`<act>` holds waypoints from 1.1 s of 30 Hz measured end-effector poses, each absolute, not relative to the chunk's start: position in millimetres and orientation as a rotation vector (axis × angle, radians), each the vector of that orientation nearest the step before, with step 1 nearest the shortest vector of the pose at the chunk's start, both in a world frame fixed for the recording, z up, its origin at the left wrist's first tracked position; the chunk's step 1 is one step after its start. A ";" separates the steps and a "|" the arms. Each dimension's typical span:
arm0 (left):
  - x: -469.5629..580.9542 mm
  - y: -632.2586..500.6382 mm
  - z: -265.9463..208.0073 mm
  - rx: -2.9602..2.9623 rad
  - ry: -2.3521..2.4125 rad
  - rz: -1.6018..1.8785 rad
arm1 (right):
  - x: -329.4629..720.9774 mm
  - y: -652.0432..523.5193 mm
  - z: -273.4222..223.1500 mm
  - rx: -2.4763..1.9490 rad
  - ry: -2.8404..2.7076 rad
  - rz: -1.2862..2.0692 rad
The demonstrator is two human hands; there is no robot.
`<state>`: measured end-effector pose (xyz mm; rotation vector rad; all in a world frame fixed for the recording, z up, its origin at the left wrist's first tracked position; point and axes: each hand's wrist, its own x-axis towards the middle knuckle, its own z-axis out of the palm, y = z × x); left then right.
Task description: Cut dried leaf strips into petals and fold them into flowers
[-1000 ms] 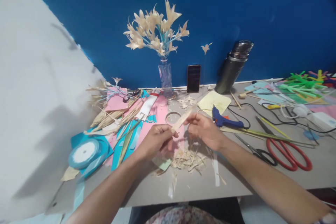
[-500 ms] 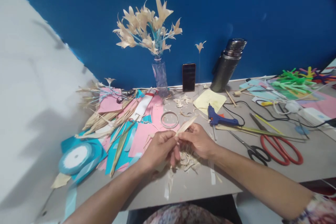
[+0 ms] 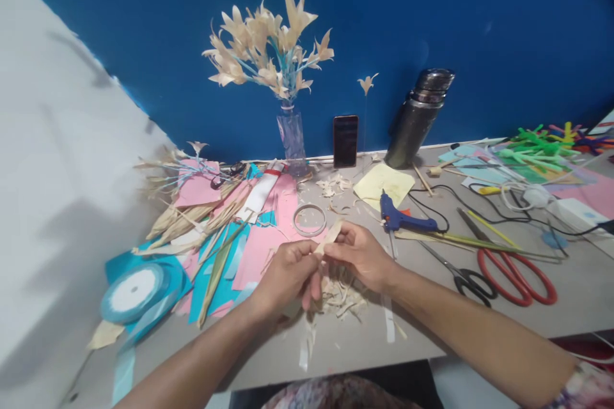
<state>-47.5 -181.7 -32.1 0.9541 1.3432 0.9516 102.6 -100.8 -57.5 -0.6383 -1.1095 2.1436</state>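
Both hands meet over the front middle of the table, pinching one pale strip of dried corn husk (image 3: 332,236) between them. My left hand (image 3: 286,276) is closed on its lower end, with the other fingers curled below. My right hand (image 3: 363,257) grips it by thumb and fingers, and the strip's upper end shows above them. Under the hands lies a pile of husk scraps (image 3: 344,299). Just beyond them is a roll of tape (image 3: 294,222), lying flat. A blue glue gun (image 3: 407,221) rests to the right of my right hand.
Black-handled scissors (image 3: 472,284) and red-handled scissors (image 3: 518,275) lie right. A ribbon spool (image 3: 108,303), coloured paper and husks cover the left. At the back stand husk flowers (image 3: 259,32) in a clear bottle (image 3: 290,134), a phone (image 3: 345,140) and a leaning flask (image 3: 417,121).
The husk strip's free end, which stuck out long past my right hand, now shows shorter and bent between the fingers. Both hands stay in nearly the same place.
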 end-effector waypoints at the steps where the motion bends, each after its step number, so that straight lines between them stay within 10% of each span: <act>1: -46.4 -182.4 -31.9 0.970 1.344 0.942 | 100.7 -103.4 -59.1 -0.658 -1.116 2.123; 33: -58.9 -183.9 -26.1 0.958 1.426 0.971 | 119.7 -65.6 -37.3 -0.695 -1.144 1.998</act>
